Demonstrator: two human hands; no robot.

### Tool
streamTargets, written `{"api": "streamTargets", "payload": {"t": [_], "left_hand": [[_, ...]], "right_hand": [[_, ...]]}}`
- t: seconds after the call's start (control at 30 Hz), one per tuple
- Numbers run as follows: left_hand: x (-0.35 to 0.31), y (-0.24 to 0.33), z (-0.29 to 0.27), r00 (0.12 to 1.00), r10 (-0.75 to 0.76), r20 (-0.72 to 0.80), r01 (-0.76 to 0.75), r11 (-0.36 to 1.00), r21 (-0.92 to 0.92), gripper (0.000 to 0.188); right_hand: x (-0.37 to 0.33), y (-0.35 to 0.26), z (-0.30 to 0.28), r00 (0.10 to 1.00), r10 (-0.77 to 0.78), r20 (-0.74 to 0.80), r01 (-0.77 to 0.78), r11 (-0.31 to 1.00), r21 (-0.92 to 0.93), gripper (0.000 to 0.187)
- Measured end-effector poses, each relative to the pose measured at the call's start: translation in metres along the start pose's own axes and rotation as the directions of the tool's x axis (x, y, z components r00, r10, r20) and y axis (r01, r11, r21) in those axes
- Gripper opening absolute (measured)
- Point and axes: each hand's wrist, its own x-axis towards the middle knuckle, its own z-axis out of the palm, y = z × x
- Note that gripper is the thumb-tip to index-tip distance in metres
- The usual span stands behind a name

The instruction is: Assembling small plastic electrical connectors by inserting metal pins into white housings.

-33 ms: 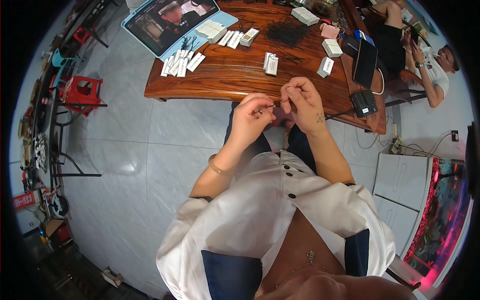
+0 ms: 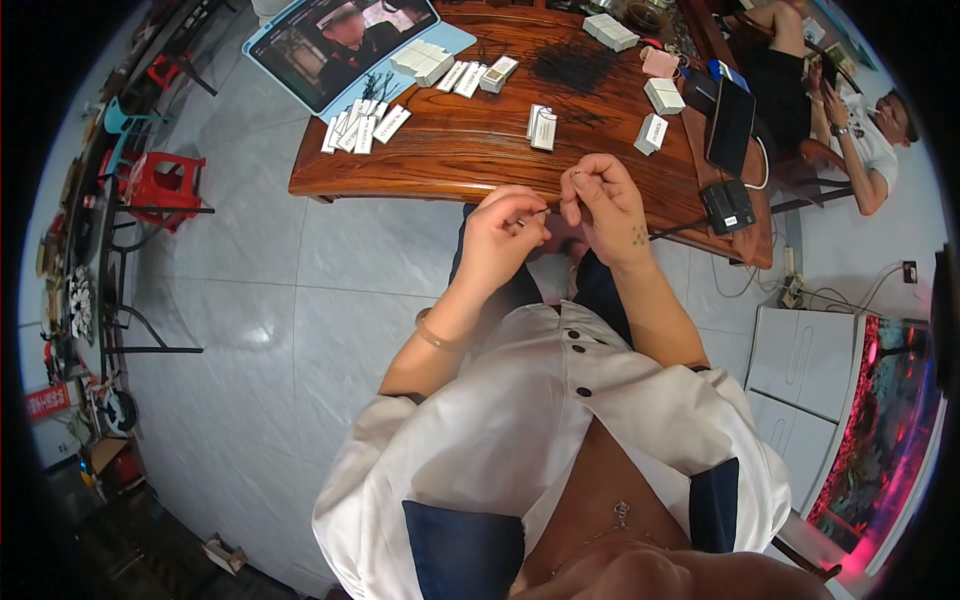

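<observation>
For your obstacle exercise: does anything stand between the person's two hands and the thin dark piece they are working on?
Nothing visible does. The left hand and right hand already pinch the thin dark piece between their fingertips, held just off the near edge of the wooden table, above the lap.

One head-worn fisheye camera looks steeply down, close over the hands [image 2: 550, 225], facing the wooden table [image 2: 450, 150].

Both forearms reach up from the lower edge, bent at the elbows, bare below short white sleeves; left hand [image 2: 505, 235] is curled, thumb and forefinger pinched together; right hand [image 2: 600, 205] sits just beside it, fingers bunched, knuckles up; the fingertips nearly meet.
</observation>
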Motion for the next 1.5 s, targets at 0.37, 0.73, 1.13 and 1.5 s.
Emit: {"api": "streamTargets", "payload": {"t": [0.37,0.73,1.13,1.5], "left_hand": [[0.004,-0.001,-0.010,0.919,-0.381,0.095,0.375,0.777,-0.505,0.016],[0.006,-0.002,-0.013,0.918,-0.394,0.047,0.354,0.760,-0.544,0.017],[-0.001,-0.009,-0.010,0.958,-0.286,0.024,0.286,0.946,-0.155,0.014],[0.061,0.015,-0.084,0.957,-0.202,-0.209,0.264,0.906,0.331,0.017]], "right_hand": [[0.015,0.005,-0.008,0.968,0.218,-0.125,-0.232,0.967,-0.110,0.021],[0.011,0.006,-0.010,0.981,0.183,-0.064,-0.194,0.934,-0.301,0.017],[0.004,0.000,-0.007,0.994,0.097,-0.052,-0.109,0.805,-0.583,0.013],[0.053,0.010,-0.039,0.931,-0.276,0.241,0.252,0.004,-0.968,0.034]]}}
